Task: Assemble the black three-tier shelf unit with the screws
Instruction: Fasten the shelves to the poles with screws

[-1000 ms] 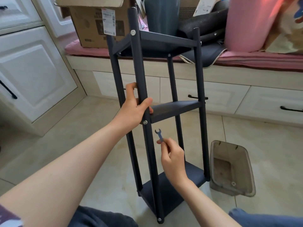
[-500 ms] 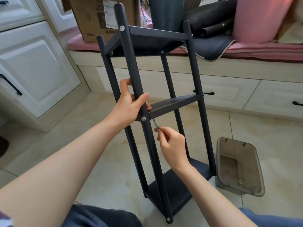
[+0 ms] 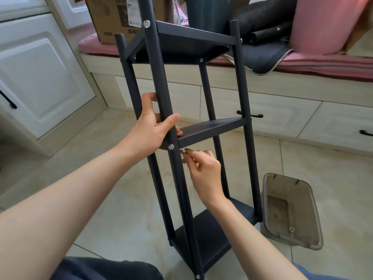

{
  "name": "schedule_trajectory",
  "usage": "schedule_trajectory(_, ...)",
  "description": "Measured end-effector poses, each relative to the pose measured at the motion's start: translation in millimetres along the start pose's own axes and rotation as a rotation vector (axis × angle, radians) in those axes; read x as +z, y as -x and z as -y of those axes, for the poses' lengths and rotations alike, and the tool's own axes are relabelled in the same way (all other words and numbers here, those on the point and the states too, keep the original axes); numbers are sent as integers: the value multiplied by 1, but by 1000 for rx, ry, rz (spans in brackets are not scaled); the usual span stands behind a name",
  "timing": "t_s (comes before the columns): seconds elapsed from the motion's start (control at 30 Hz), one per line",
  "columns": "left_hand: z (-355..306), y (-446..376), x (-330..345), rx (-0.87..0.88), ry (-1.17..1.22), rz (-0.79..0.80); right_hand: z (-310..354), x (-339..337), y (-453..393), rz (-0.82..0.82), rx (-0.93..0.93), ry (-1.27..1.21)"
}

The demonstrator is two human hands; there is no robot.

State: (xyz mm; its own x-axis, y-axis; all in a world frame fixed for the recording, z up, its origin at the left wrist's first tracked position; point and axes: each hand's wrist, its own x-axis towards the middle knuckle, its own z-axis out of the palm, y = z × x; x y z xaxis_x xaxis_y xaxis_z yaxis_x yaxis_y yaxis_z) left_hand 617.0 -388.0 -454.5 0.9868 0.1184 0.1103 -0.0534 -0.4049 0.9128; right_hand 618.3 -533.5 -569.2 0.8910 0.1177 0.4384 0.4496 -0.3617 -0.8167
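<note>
Up under the middle shelf [image 3: 212, 129] has gone the right hand [image 3: 203, 170], fingers pinched on what may be the small wrench, mostly hidden. Left hand [image 3: 150, 128] wraps the front post [image 3: 161, 87] of the shelf unit standing on the floor [image 3: 121, 199], beside a grey plastic tray [image 3: 314, 229].

Person wearing nothing on either forearm, both arms showing bare to the grips, dark navy trousers [image 3: 105, 268] covering the lap, blue fabric [image 3: 314, 273] showing below the right grip [image 3: 203, 172]

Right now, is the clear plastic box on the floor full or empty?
Nearly empty. Through the open top of the clear plastic box you see its bare bottom, with only one small ring-shaped piece lying inside.
</note>
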Motion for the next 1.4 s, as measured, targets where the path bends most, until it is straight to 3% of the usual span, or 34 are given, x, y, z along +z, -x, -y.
schedule_trajectory(1.1,11,-6,-8,15,31,32,-13,50,-10,-155,-93,-75)
schedule_trajectory(1.4,16,-9,-14,15,33,41,-16,34,-3,-88,-74,-135)
